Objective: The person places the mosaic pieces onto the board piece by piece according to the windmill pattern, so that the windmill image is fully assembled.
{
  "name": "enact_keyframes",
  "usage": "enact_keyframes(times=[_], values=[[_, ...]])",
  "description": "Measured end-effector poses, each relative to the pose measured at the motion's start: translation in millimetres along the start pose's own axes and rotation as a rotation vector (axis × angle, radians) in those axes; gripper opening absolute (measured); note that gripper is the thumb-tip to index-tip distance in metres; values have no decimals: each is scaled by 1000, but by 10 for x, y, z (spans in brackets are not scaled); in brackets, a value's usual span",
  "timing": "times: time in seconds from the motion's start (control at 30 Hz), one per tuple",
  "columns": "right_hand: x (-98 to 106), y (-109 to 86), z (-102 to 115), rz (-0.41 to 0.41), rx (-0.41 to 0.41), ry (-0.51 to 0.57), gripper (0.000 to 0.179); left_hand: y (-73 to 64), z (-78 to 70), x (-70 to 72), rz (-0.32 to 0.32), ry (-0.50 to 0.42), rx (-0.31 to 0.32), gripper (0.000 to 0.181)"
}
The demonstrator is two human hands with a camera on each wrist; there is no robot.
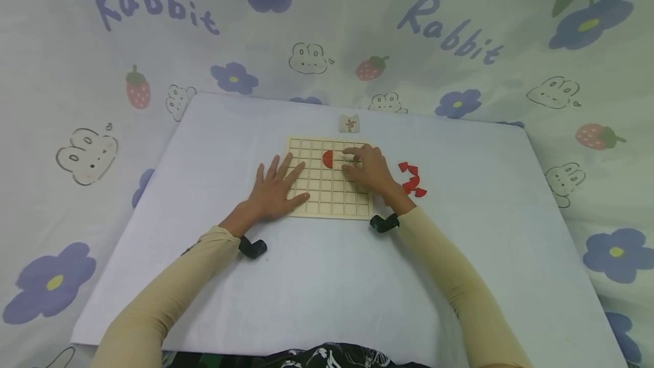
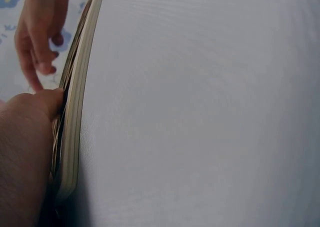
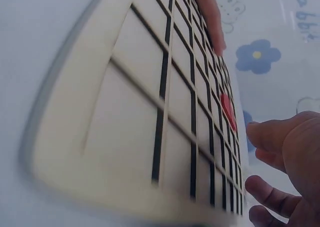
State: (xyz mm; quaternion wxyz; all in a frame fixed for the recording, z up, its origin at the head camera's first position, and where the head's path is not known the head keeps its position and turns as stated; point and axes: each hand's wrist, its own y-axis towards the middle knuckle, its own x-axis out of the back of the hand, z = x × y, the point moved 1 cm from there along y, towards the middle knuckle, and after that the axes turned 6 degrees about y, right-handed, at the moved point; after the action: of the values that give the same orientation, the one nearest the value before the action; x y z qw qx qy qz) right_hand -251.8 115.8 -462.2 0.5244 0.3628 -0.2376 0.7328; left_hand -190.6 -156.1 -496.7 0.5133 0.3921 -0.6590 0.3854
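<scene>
A pale wooden grid board (image 1: 319, 213) lies on the white table. On its upper middle squares is a red piece (image 1: 328, 159) with a rounded left side and a straight right side; the right wrist view also catches this red piece (image 3: 228, 112). My left hand (image 1: 276, 189) rests with spread fingers on the board's left edge, thumb near the lower rows. Over the board's right part is my right hand (image 1: 372, 170), its thumb and forefinger bent and apart just right of the red piece. Nothing shows between those fingertips.
Several small red pieces (image 1: 410, 185) lie in a loose group right of the board, partly beside the right wrist. Behind the board is a small square card (image 1: 349, 124) with a brown figure. A printed cloth (image 1: 306, 27) hangs behind the white table (image 1: 317, 283).
</scene>
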Motion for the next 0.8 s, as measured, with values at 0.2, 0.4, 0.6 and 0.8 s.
enact_keyframes(times=[0.2,0.4,0.6,0.8], values=[[278,-249,-285,-44,-23,-29,39,12,3,-16,-10,-2,1,86],[503,-498,-537,-95,-89,-36,40,26,5,-38,-11,8,-1,86],[624,-683,-770,-138,-107,-93,39,25,3,-28,-12,-1,0,85],[683,-829,-923,-168,-183,-129,42,20,-3,-26,-24,-5,-13,85]])
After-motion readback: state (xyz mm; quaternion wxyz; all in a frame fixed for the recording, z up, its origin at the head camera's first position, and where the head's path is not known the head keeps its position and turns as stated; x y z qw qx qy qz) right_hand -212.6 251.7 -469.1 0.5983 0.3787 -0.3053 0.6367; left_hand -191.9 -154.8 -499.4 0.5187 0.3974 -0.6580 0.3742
